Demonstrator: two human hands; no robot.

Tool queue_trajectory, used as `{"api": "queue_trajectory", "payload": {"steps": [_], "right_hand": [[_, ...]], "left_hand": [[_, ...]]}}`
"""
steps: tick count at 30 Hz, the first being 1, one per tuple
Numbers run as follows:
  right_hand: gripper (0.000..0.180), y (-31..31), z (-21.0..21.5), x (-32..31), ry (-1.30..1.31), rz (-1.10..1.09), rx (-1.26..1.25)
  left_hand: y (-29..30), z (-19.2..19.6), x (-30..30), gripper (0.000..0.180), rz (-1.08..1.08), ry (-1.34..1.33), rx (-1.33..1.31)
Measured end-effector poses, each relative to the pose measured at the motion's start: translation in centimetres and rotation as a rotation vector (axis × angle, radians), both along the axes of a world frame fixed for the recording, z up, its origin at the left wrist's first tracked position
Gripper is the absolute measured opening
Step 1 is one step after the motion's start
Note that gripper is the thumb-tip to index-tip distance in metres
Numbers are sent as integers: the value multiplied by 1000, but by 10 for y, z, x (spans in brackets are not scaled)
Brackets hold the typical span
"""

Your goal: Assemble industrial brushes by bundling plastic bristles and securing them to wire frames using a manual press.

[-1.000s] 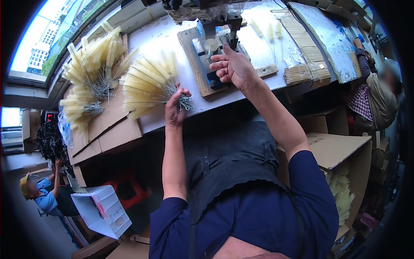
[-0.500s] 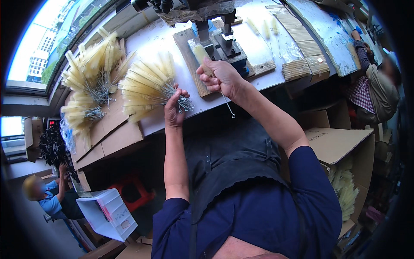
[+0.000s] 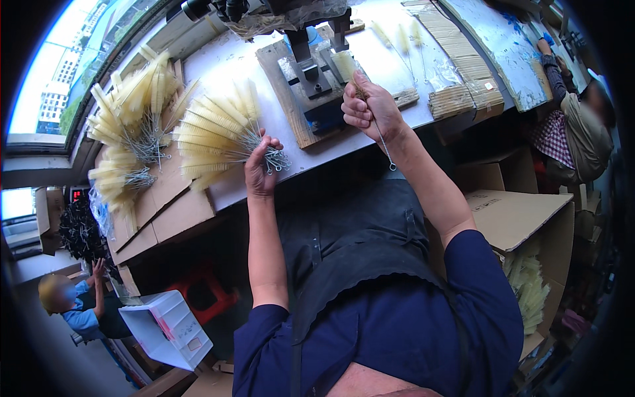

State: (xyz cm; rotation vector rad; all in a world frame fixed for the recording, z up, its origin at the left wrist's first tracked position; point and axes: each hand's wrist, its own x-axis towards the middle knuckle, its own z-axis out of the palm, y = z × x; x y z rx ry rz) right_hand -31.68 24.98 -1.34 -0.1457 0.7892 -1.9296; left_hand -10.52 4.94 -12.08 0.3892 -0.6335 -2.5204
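Head view: pale workbench (image 3: 231,63) under window (image 3: 73,59), each grip closed around brushes (image 3: 211,135).

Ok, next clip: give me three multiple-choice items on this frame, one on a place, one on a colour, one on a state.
1. Where does the fanned bundle of brushes lie?
A. on the white bench top
B. in the cardboard box
C. on the floor

2. What colour are the bristles of that bundle?
A. black
B. pale yellow
C. red

3. What is the right hand doing?
A. lying flat and open
B. closed on a single brush wire
C. out of view

Answers:
1 A, the bundle spreads over the bench top, its wire ends gripped by the left hand.
2 B, the bristles look pale yellow.
3 B, the brush wire hangs from the closed hand.
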Motion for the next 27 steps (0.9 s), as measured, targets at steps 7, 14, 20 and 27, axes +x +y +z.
{"api": "queue_trajectory", "payload": {"steps": [7,14,20,27], "right_hand": [[40,4,-1,-9,19,-9,64],[41,-2,13,-15,-44,-2,98],[41,8,18,-14,4,11,119],[43,29,4,-36,201,-79,266]], "left_hand": [[2,3,1,43,8,-35,-4],[1,5,0,45,2,-9,9],[-3,-5,0,38,-34,56,18],[-1,-5,-1,35,46,-7,12]]}}
